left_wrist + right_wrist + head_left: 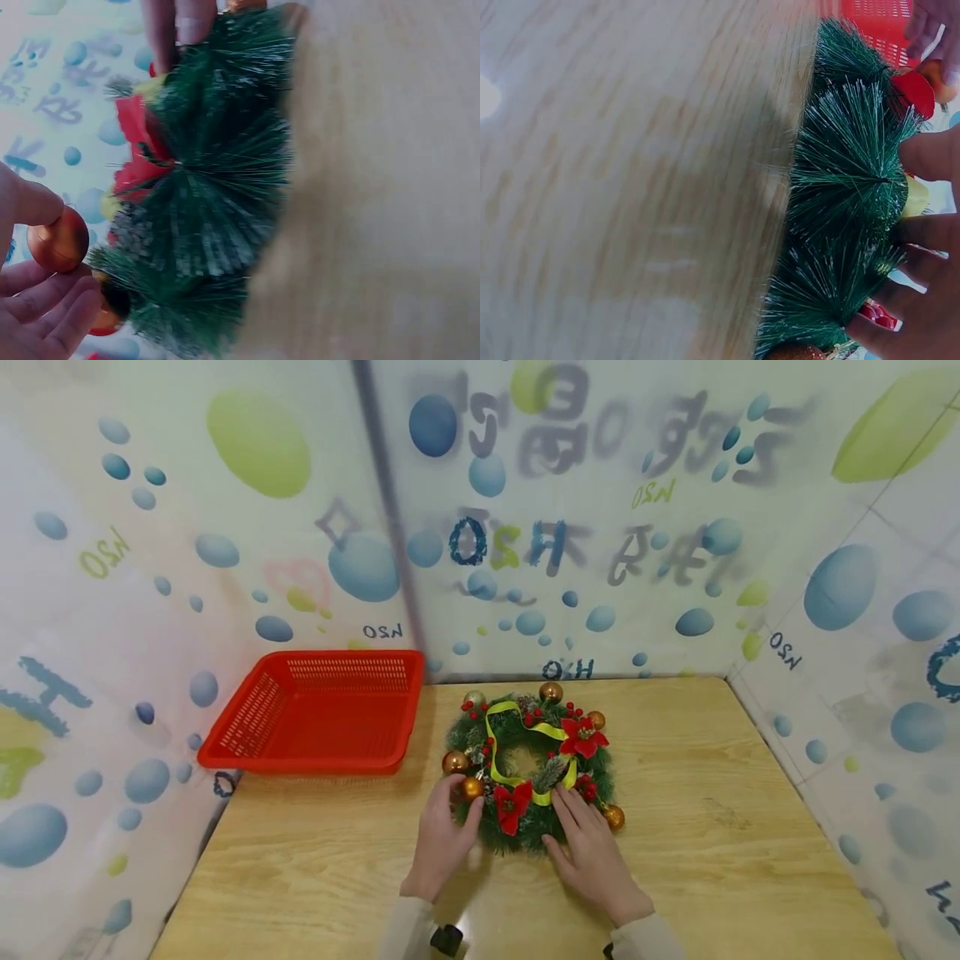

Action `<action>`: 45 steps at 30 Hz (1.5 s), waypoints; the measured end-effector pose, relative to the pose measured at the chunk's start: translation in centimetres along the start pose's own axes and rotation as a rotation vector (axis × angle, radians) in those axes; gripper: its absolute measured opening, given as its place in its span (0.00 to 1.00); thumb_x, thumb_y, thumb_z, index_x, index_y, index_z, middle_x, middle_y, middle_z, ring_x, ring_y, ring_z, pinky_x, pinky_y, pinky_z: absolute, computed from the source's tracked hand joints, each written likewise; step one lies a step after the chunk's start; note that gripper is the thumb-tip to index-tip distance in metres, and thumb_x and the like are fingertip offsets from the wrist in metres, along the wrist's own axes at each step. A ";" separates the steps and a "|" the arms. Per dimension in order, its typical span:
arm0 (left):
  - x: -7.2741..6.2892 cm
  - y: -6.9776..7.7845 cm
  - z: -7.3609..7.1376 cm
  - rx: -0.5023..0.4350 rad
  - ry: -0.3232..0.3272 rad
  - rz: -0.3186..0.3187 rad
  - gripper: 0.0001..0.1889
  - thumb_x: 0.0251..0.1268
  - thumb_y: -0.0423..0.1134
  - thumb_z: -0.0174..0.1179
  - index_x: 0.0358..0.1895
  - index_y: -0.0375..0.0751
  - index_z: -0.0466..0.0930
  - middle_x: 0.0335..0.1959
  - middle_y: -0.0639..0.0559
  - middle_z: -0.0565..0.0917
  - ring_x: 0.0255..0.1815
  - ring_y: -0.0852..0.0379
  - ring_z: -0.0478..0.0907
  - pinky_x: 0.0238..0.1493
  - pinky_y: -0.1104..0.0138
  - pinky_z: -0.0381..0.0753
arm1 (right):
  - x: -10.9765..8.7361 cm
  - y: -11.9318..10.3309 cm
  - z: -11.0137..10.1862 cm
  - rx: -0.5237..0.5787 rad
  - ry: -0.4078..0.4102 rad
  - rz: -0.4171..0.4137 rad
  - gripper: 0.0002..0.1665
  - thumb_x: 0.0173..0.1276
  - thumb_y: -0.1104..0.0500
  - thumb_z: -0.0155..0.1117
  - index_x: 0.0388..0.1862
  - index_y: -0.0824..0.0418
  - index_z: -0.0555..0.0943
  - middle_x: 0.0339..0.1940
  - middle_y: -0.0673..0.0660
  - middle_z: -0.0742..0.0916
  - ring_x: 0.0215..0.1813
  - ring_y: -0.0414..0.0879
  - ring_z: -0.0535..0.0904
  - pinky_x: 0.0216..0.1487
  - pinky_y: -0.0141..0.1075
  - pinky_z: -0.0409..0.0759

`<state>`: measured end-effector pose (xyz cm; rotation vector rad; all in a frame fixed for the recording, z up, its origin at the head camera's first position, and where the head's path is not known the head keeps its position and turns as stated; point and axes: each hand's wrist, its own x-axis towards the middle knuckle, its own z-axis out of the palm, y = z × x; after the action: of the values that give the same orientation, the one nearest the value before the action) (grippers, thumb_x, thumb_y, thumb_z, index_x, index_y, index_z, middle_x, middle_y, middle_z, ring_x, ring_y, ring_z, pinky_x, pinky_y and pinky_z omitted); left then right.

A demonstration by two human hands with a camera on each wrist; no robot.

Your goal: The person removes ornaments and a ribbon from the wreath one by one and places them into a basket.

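Note:
A green Christmas wreath (491, 828) lies on the wooden table. Red poinsettia flowers (513, 807), berries, frosted sprigs and baubles decorate it, and a loose yellow ribbon (551, 730) loops over its top. My left hand (444, 837) pinches a shiny orange-gold bauble (57, 240) between thumb and fingers at the wreath's near left side. Another bauble (111, 304) shows just behind those fingers. My right hand (594, 860) rests on the near right part, its fingers fairly straight by the ribbon, its thumb against the outer needles (855, 172). The right fingertips are partly hidden among the greenery.
A red plastic basket (300, 767) with slotted sides stands at the table's back left. Behind and on both sides hang patterned sheets (480, 593) with blue and green dots. The wooden table (720, 827) extends to the right of the wreath.

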<state>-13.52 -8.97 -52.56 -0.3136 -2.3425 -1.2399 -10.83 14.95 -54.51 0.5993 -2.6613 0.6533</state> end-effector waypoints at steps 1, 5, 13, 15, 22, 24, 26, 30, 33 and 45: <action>0.3 0.1 -0.1 -0.011 -0.002 0.008 0.21 0.61 0.32 0.71 0.55 0.30 0.76 0.41 0.44 0.82 0.37 0.49 0.81 0.39 0.55 0.85 | 0.0 0.0 0.0 -0.004 0.001 0.000 0.39 0.68 0.53 0.71 0.72 0.70 0.71 0.73 0.67 0.74 0.72 0.67 0.72 0.63 0.66 0.75; 1.5 0.5 -0.7 -0.030 -0.005 0.021 0.21 0.62 0.32 0.70 0.57 0.30 0.76 0.42 0.44 0.83 0.39 0.50 0.82 0.41 0.55 0.86 | 0.1 -0.1 0.0 -0.016 -0.005 0.003 0.39 0.68 0.53 0.70 0.73 0.69 0.71 0.73 0.67 0.74 0.72 0.67 0.71 0.63 0.66 0.76; 4.1 1.3 -2.3 -0.043 0.002 0.021 0.21 0.64 0.33 0.69 0.58 0.30 0.76 0.44 0.42 0.84 0.42 0.49 0.83 0.43 0.54 0.87 | 0.1 -0.3 -0.2 -0.024 -0.018 0.014 0.39 0.68 0.53 0.70 0.72 0.70 0.71 0.73 0.67 0.75 0.72 0.67 0.71 0.63 0.67 0.75; 4.8 1.7 -2.7 -0.048 0.019 0.032 0.21 0.64 0.33 0.69 0.57 0.29 0.77 0.43 0.42 0.84 0.42 0.49 0.83 0.42 0.53 0.87 | -0.1 -0.3 -0.1 -0.025 -0.014 0.014 0.39 0.68 0.53 0.70 0.72 0.70 0.71 0.73 0.67 0.75 0.72 0.68 0.71 0.63 0.67 0.75; 7.4 2.9 -4.1 -0.046 0.050 0.100 0.19 0.63 0.33 0.69 0.55 0.33 0.78 0.45 0.42 0.83 0.43 0.49 0.83 0.45 0.57 0.88 | -0.4 -0.2 0.1 -0.040 0.014 0.018 0.39 0.67 0.53 0.71 0.72 0.69 0.71 0.73 0.66 0.75 0.71 0.67 0.72 0.62 0.67 0.76; 8.2 3.1 -4.4 -0.040 0.052 0.108 0.18 0.63 0.33 0.69 0.54 0.33 0.78 0.44 0.43 0.82 0.43 0.49 0.82 0.45 0.57 0.88 | -0.5 -0.2 0.2 -0.042 0.016 0.020 0.39 0.67 0.53 0.71 0.72 0.69 0.71 0.73 0.66 0.76 0.71 0.67 0.72 0.62 0.66 0.76; 8.8 3.1 -4.9 -0.029 0.057 0.115 0.18 0.63 0.34 0.69 0.54 0.33 0.78 0.44 0.43 0.81 0.42 0.49 0.82 0.45 0.57 0.88 | -0.5 -0.3 0.3 -0.044 0.012 0.026 0.39 0.68 0.53 0.70 0.73 0.68 0.71 0.73 0.65 0.75 0.71 0.67 0.72 0.62 0.66 0.76; 10.1 2.7 -6.0 -0.005 0.079 0.114 0.17 0.63 0.34 0.70 0.53 0.32 0.79 0.42 0.42 0.79 0.40 0.48 0.81 0.43 0.58 0.87 | -0.6 -0.4 0.5 -0.046 0.012 0.027 0.38 0.68 0.53 0.70 0.73 0.68 0.71 0.73 0.65 0.75 0.72 0.66 0.72 0.62 0.66 0.76; 11.0 1.8 -7.0 0.011 0.101 0.111 0.17 0.63 0.34 0.70 0.52 0.32 0.79 0.42 0.41 0.79 0.38 0.46 0.80 0.41 0.58 0.85 | -0.6 -0.5 0.6 -0.049 0.029 0.023 0.38 0.68 0.53 0.71 0.72 0.67 0.72 0.73 0.65 0.76 0.71 0.66 0.73 0.61 0.66 0.76; 13.3 -2.9 -11.0 0.034 0.084 -0.114 0.19 0.68 0.39 0.67 0.57 0.36 0.77 0.48 0.43 0.78 0.45 0.50 0.78 0.47 0.71 0.79 | -0.8 -0.4 1.1 -0.058 0.042 0.027 0.38 0.66 0.53 0.71 0.72 0.67 0.73 0.73 0.65 0.76 0.71 0.66 0.73 0.60 0.67 0.76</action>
<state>-22.89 -19.88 -42.64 -0.1158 -2.3345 -1.2389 -10.23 14.36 -55.63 0.5293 -2.6437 0.5866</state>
